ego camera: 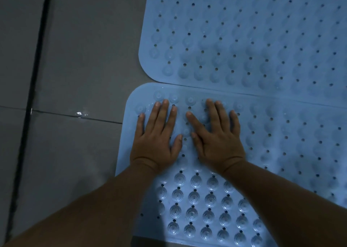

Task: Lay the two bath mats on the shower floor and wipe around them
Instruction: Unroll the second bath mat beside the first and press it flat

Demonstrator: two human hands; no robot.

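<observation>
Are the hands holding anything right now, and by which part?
Nothing is held. The left hand and right hand press flat, fingers straight, on the near mat.

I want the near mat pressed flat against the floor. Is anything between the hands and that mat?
Nothing visible: the left hand and right hand lie flat, fingers spread, directly on the near blue mat.

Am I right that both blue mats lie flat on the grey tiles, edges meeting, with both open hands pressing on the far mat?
Not quite. The head view shows the left hand and right hand pressing flat on the near mat, not the far mat. The rest holds: both blue mats lie on the grey tiles, edges meeting.
</observation>
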